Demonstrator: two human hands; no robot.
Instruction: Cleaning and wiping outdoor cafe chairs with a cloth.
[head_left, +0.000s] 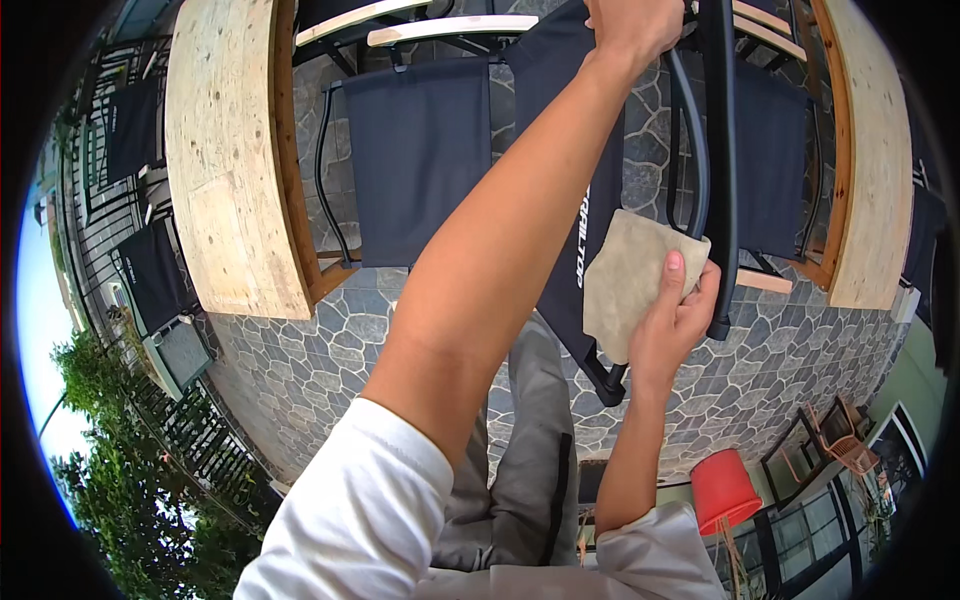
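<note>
A folding camp chair (559, 120) with dark fabric and black metal tubes is tilted up in front of me; its fabric bears white lettering. At the top edge of the view, my left hand (637, 30) grips the upper part of this chair, its fingers partly hidden and cut off by the frame. Lower down, my right hand (679, 311) holds a beige cloth (626, 281). The cloth is wrapped around a curved black tube (694, 150) of the chair, my thumb pressing on its front. A straight black leg (721, 187) runs just right of that hand.
Wooden tables stand at the left (232, 150) and right (874, 165). More dark camp chairs, one left (420, 165) and one right (772, 157), flank the held one. Below is stone-patterned paving (337, 352). Behind me at lower right is a red bucket (724, 484).
</note>
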